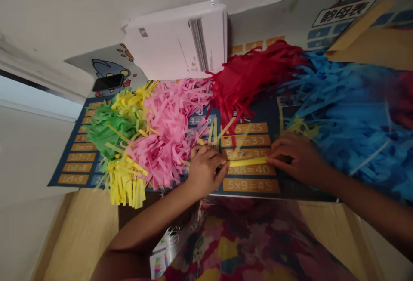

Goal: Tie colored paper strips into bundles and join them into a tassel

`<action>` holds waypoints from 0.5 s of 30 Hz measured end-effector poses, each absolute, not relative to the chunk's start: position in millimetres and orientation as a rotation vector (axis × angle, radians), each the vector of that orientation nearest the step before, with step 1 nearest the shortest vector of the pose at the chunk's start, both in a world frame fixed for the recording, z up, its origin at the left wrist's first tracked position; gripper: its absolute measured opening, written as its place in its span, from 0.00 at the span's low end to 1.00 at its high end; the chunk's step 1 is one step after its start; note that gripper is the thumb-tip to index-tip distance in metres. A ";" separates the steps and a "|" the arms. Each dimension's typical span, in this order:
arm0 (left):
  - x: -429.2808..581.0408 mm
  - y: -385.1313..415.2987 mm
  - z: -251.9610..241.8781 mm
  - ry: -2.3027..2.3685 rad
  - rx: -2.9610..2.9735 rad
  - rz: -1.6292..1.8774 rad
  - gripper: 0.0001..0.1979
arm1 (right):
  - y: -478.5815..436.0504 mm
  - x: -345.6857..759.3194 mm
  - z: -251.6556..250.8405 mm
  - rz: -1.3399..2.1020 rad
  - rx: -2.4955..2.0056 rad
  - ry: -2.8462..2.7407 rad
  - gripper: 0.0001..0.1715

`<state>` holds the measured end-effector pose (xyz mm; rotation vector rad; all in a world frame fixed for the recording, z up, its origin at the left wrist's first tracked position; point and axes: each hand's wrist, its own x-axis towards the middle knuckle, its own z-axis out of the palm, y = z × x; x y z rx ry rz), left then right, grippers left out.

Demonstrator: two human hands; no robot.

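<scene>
A narrow yellow paper strip [248, 162] stretches flat between my two hands, low over the printed desk mat [253, 185]. My left hand [208, 169] pinches one end of it, fingers curled. At the other end, the thumb and fingertips of my right hand [293, 158] press together on the strip. Fringed pink paper [169, 121] spreads just left of my left hand. Several loose pale yellow strips [241, 141] lie beyond the held one. A small yellow fringed bunch [303, 128] sits beside my right hand, next to the large blue fringed paper [351, 121].
Red fringed paper [254, 76] lies at the back. Green fringe [109, 128] and yellow fringe [127, 182] are at the left, near a black phone [108, 82]. A white box-like stack [180, 44] leans against the wall. Brown paper or card [377, 44] is at the back right.
</scene>
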<state>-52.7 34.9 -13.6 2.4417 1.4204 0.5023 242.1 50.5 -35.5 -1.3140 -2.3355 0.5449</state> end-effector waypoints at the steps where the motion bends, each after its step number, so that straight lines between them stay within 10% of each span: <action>1: -52.3 35.8 -13.9 1.422 2.441 0.494 0.10 | 50.6 241.3 -35.3 0.543 -1.322 -2.335 0.13; 15: -47.1 35.4 -4.7 1.175 2.931 0.357 0.05 | 44.2 219.2 -3.8 0.056 -1.074 -2.666 0.10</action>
